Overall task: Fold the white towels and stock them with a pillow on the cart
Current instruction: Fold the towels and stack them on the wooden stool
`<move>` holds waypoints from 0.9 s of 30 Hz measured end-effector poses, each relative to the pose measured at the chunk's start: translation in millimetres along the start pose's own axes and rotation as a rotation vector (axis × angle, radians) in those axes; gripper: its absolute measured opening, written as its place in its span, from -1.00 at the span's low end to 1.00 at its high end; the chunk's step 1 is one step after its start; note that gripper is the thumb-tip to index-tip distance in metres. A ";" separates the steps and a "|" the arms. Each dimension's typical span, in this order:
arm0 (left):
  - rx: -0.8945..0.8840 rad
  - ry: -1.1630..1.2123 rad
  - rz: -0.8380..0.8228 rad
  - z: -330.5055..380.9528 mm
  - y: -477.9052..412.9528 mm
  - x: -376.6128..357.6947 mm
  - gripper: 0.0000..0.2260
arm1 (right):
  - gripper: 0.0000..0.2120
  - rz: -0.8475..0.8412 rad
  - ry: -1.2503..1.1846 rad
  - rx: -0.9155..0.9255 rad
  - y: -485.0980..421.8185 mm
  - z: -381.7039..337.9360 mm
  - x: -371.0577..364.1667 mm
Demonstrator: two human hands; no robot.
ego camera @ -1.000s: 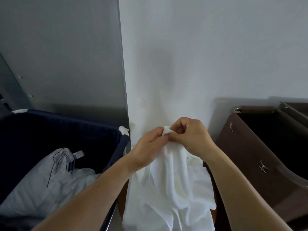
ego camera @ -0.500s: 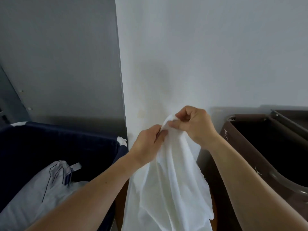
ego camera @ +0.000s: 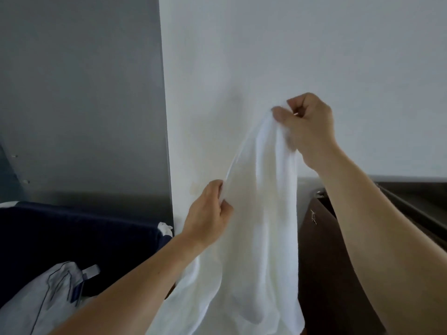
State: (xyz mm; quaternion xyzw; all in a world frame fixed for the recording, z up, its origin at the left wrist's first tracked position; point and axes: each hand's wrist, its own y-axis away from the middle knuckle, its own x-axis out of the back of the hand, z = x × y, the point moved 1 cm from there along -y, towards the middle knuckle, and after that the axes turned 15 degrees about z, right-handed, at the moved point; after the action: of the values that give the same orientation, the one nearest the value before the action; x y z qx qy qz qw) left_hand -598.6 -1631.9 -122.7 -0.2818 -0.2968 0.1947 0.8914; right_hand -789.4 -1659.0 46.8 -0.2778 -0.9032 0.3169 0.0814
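Note:
A white towel (ego camera: 256,238) hangs in the air in front of a white wall, its lower part running out of the bottom of the view. My right hand (ego camera: 307,126) pinches its top corner up high. My left hand (ego camera: 208,213) pinches the towel's left edge lower down, so the edge runs taut on a slant between the two hands. A white pillow with thin dark piping (ego camera: 46,301) lies inside a dark blue bin (ego camera: 79,228) at the lower left.
A brown cart (ego camera: 321,252) with a dark open top stands at the right, against the wall. A grey panel (ego camera: 79,97) fills the upper left behind the blue bin. The white wall (ego camera: 290,56) is close ahead.
Both hands were together at the towel's corner. Now my right hand has risen with the corner and my left hand has slid down and left along the edge, lifting and spreading the towel.

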 end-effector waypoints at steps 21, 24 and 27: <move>0.125 -0.010 -0.151 -36.4 4.7 3.8 -0.80 | -0.82 0.176 0.152 -0.023 -5.5 48.6 26.3; 0.099 0.078 -0.026 -22.4 -10.6 14.4 -0.83 | -0.81 0.117 0.262 -0.035 -2.0 57.1 28.4; 0.044 0.117 -0.032 -1.9 -20.9 16.0 -0.84 | -0.80 0.090 0.262 -0.055 7.3 64.0 24.4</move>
State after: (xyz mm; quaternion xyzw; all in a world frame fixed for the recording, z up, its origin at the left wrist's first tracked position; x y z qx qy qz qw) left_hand -581.6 -1640.3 -104.3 -0.2683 -0.2444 0.1703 0.9161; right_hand -827.1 -1674.5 -8.7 -0.3589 -0.8800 0.2562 0.1766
